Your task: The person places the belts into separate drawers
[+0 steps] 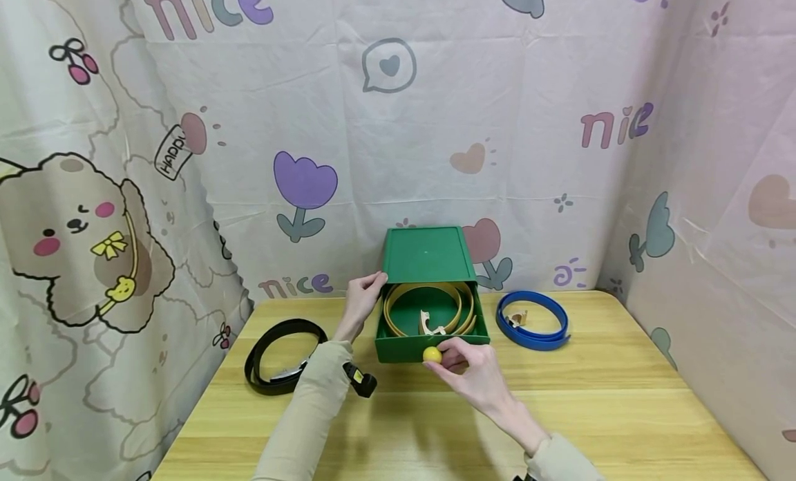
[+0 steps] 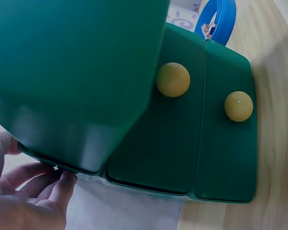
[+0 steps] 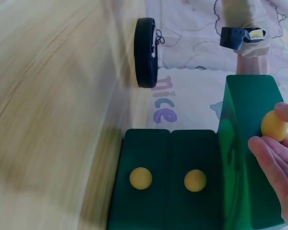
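A green drawer chest (image 1: 429, 253) stands at the back of the table, its top drawer (image 1: 404, 350) pulled out. Inside lies a coiled yellow belt (image 1: 390, 314) with a pale gold buckle. My right hand (image 1: 475, 374) pinches the round yellow knob (image 1: 432, 355) on the drawer front between thumb and fingers. At the chest's left side, the fingertips of my left hand (image 1: 363, 300) touch its edge by the top corner. Below, the left wrist view shows two closed drawers, each with a yellow knob (image 2: 173, 80).
A coiled black belt (image 1: 255, 360) with a silver buckle lies to the left on the wooden table (image 1: 560, 426). To the right of the chest is a coiled blue belt (image 1: 562, 315). A printed cloth (image 1: 404, 142) hangs behind and along both sides.
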Tool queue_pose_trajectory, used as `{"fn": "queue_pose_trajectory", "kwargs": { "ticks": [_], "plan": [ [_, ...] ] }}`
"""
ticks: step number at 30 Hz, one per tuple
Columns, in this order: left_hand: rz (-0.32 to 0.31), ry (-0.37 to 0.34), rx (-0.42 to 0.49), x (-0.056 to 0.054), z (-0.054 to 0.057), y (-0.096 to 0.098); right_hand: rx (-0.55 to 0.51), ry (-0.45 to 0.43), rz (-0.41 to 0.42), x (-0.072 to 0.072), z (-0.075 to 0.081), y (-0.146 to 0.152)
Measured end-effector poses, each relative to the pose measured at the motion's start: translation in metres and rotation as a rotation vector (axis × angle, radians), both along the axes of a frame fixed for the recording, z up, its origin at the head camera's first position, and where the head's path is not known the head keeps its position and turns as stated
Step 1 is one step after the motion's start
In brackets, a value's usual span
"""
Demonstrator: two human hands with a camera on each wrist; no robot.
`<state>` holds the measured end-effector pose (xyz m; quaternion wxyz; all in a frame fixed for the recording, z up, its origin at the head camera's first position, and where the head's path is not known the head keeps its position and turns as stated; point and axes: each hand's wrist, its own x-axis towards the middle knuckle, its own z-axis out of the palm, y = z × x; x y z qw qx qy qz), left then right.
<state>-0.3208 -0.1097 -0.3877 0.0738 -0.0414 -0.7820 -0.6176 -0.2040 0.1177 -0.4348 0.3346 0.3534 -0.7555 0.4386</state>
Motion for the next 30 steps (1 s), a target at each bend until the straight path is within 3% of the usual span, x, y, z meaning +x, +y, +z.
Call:
{"fn": "queue_pose_trajectory", "kwargs": {
  "ticks": [12, 30],
  "plan": [
    [-0.010, -0.011, 0.010, 0.0013, 0.0008, -0.0014, -0.043, -0.029, 0.009, -0.0003, -0.0005, -0.0017],
    [-0.004, -0.021, 0.022, 0.0038, 0.0042, -0.0009, -0.135, -0.179, -0.014, 0.0026, -0.0025, -0.0048]
  ]
}}
